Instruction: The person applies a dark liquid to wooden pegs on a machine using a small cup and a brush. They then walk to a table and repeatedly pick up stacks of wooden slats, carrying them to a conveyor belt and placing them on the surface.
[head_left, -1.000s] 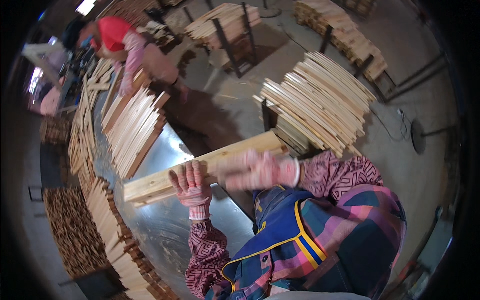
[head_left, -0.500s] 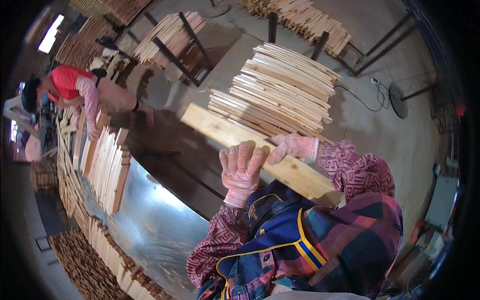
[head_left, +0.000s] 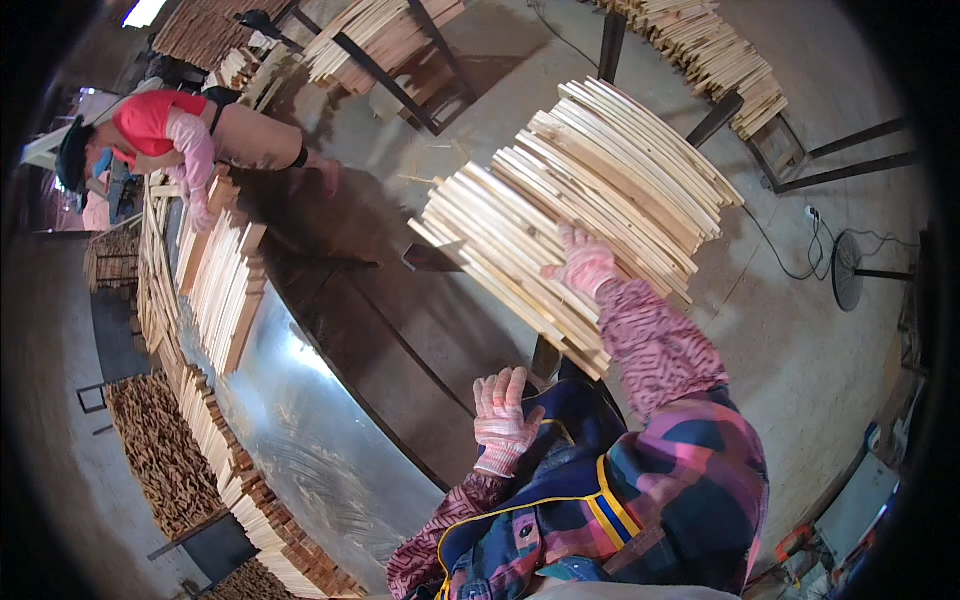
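Note:
Pale wooden strips (head_left: 640, 180) lie side by side in a broad stack ahead of me. My right hand (head_left: 582, 262), in a pink-and-white knit glove, rests on top of the strips nearest me with its fingers stretched apart. Below the stack's near edge, my left hand (head_left: 506, 422) is raised in front of my apron (head_left: 575, 410). Its gloved fingers point up and its palm is bare of anything. Patterned sleeve covers reach to both wrists.
At my left stands a shiny metal table (head_left: 300, 430) with rows of wooden blocks (head_left: 225, 290) along it. A co-worker (head_left: 170, 125) in a red top bends over its far end. Dark metal posts (head_left: 613, 48) rise by the stack. A round-based stand (head_left: 848, 270) and cables are at the right.
The wide board held across my body has left my hands. My right hand has opened and moved onto the stack. My left hand sits lower, and the view has shifted.

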